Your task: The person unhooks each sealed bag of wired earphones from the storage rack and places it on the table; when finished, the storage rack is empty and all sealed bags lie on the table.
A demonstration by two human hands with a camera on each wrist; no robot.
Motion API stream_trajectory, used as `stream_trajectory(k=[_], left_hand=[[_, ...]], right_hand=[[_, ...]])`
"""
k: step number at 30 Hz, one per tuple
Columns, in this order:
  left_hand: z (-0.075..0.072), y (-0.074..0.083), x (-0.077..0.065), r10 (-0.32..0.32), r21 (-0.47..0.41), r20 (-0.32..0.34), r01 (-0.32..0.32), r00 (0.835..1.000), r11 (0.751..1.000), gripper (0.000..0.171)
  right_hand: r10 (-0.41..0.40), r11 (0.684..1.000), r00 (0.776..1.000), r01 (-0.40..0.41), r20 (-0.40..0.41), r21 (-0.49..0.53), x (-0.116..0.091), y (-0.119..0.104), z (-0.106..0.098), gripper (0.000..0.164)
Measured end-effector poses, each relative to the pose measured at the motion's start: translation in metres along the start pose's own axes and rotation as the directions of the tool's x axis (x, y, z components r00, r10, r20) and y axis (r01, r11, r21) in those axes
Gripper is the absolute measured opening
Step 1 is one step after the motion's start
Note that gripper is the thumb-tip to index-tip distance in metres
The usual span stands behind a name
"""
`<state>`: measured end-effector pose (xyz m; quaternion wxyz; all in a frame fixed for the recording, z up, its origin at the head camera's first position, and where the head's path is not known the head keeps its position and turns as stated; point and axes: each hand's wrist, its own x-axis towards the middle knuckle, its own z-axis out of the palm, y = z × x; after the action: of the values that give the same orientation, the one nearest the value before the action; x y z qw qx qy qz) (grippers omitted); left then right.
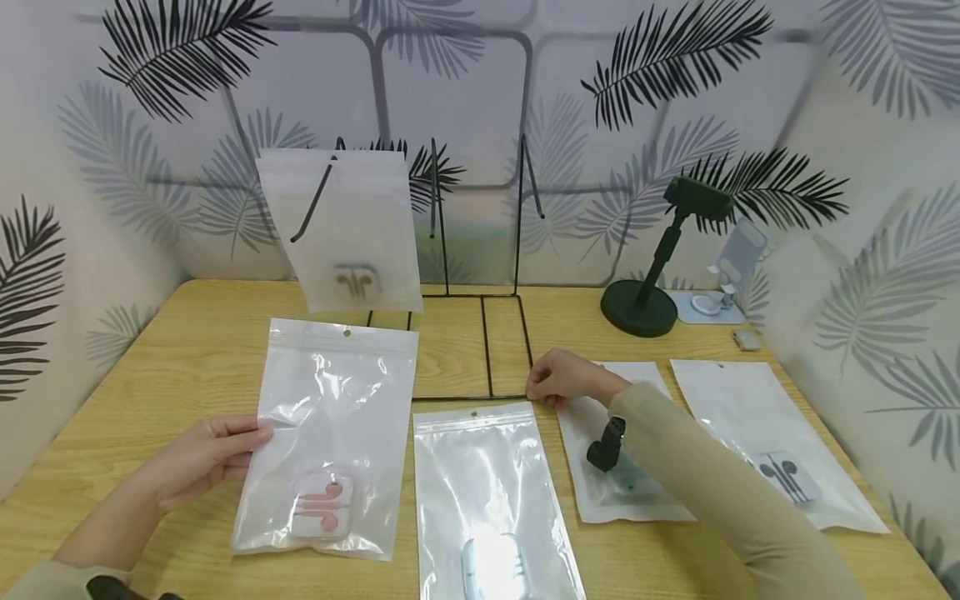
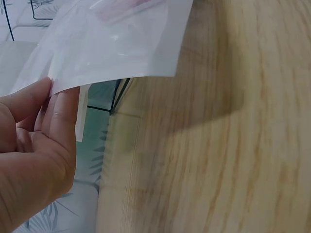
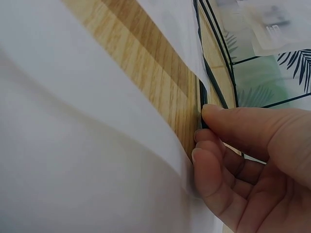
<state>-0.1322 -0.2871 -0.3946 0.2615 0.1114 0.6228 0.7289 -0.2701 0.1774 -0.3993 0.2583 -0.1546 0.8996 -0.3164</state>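
My left hand (image 1: pixel 202 460) pinches the left edge of a zip bag (image 1: pixel 341 425) between thumb and fingers. Pink earphones (image 1: pixel 322 507) in a square case show through its lower part. In the left wrist view the bag (image 2: pixel 112 56) is tilted up off the wooden table. At the front right corner of a black wire display rack (image 1: pixel 487 346), my right hand (image 1: pixel 567 377) grips the wire. The right wrist view has the thumb and curled fingers (image 3: pixel 209 167) around that dark bar, close beside bag edges.
From the rack's left hook hangs a white bag (image 1: pixel 352 225) with earphones inside. More zip bags lie on the table: one in the middle (image 1: pixel 480 467), one under my right forearm (image 1: pixel 592 433), one at far right (image 1: pixel 738 408). A dark green phone stand (image 1: pixel 637 308) stands behind.
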Motion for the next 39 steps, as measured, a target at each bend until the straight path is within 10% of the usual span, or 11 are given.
stream_trajectory(k=[9, 16, 23, 39], left_hand=[[-0.007, -0.003, -0.002, -0.089, 0.09, -0.059, 0.095, 0.994, 0.991, 0.022], [-0.003, -0.003, -0.005, -0.178, 0.279, -0.095, 0.198, 0.979, 0.94, 0.04], [-0.001, -0.004, -0.009, -0.19, 0.353, 0.004, 0.177, 0.982, 0.919, 0.032], [0.014, -0.013, -0.018, -0.246, 0.524, 0.002, 0.209, 0.969, 0.826, 0.018]], right_hand=[[-0.027, 1.0, 1.0, 0.027, 0.012, 0.009, 0.002, 0.002, 0.0, 0.008], [-0.038, 0.999, 0.999, 0.038, 0.019, 0.019, -0.001, -0.001, -0.001, 0.007], [-0.033, 0.999, 0.999, 0.033, 0.02, 0.019, 0.0, -0.001, -0.002, 0.007], [-0.057, 0.998, 0.998, 0.056, 0.041, 0.019, -0.003, 0.002, -0.003, 0.008]])
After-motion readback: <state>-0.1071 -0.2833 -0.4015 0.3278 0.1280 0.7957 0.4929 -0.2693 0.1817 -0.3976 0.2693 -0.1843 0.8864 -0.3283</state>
